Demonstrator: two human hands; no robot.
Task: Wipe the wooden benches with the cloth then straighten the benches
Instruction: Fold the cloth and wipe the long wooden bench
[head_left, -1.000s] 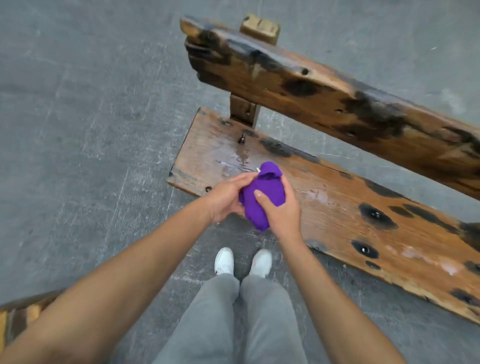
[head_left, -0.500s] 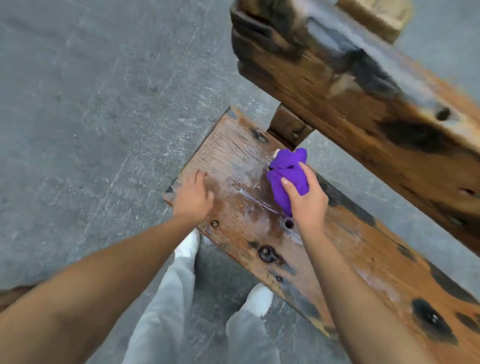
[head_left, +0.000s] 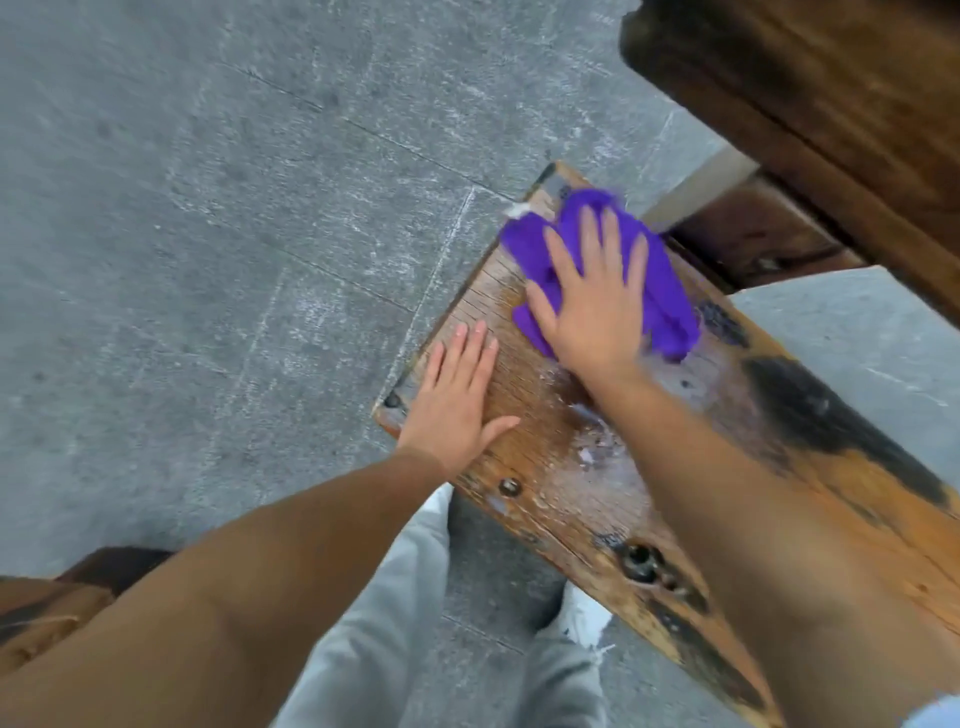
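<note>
A worn wooden bench seat (head_left: 561, 467) with dark stains and wet patches runs from the middle to the lower right. My right hand (head_left: 597, 306) lies flat with fingers spread on a purple cloth (head_left: 660, 291), pressing it onto the seat's far left end. My left hand (head_left: 457, 400) rests flat and open on the seat's left edge, holding nothing. The bench's dark backrest plank (head_left: 831, 104) fills the upper right, above the seat.
Grey stone paving (head_left: 208, 260) surrounds the bench on the left and behind. My grey trousers and a white shoe (head_left: 582, 618) stand close against the seat's front edge. Part of another wooden bench (head_left: 47, 613) shows at the lower left.
My right hand has spread the bunched cloth flat and pushed it toward the seat's far left corner. My left hand let go of the cloth and settled flat on the seat's edge. The view moved closer.
</note>
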